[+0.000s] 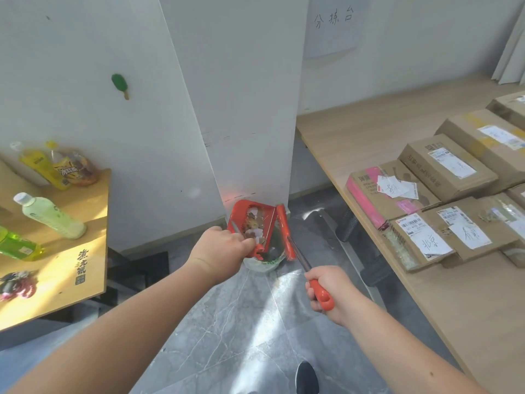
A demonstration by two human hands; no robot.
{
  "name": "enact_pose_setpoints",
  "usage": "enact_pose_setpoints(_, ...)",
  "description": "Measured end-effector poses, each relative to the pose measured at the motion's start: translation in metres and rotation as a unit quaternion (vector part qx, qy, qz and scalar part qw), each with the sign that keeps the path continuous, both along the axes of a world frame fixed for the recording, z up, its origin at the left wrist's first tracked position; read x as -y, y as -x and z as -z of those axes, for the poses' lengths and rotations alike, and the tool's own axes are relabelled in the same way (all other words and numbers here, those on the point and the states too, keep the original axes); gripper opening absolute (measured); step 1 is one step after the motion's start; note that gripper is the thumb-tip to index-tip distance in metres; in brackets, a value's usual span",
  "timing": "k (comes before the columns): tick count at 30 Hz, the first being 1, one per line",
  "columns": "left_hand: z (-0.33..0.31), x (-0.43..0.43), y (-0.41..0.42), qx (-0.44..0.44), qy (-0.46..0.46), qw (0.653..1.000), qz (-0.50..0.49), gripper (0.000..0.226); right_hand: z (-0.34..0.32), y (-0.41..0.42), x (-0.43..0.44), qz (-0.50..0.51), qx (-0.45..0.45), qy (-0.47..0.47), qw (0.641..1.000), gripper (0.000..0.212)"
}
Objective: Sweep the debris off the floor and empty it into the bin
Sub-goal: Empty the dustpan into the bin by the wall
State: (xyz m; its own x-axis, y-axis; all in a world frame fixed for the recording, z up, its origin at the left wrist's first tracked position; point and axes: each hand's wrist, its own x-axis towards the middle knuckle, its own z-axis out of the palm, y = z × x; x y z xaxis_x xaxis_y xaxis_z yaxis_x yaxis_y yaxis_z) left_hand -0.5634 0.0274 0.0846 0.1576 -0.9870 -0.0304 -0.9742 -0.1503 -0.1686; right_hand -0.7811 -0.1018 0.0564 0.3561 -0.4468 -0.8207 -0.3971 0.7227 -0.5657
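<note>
Over the bin (262, 261) at the pillar's foot, your left hand (224, 248) grips the tilted red plastic dustpan (251, 223), scraps (254, 226) inside; your right hand (326, 291) clasps the brush (285, 231) handle. Tilt carelessly and light, flat scraps may miss the small clear-lined rim onto smooth tile.

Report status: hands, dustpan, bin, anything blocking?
Left hand grips dustpan, tipped over bin, scraps inside. Right hand grips broom. Nothing blocking.

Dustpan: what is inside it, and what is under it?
Inside the dustpan lie brown and pale scraps. Under it stands the bin; the pan covers most of the bin's inside.
</note>
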Motion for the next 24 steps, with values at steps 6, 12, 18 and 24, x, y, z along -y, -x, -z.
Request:
enact_pose_setpoints(6,0.002,0.002,0.010,0.023,-0.020,0.998,0.055,0.032,0.007,0.001,-0.007,0.013,0.011,0.003,1.000,0.012)
enact_pose_setpoints(12,0.004,0.002,0.026,0.058,-0.085,0.987,0.122,0.032,0.014,0.000,-0.017,0.024,0.024,-0.007,0.999,0.014)
enact_pose_setpoints(18,0.008,0.001,0.034,0.059,-0.116,0.980,0.148,0.022,0.015,0.002,-0.018,0.025,0.032,-0.017,0.999,0.017)
enact_pose_setpoints(24,0.005,-0.001,0.038,0.053,-0.124,0.980,0.145,0.015,0.014,0.004,-0.020,0.014,0.020,-0.022,0.999,0.013)
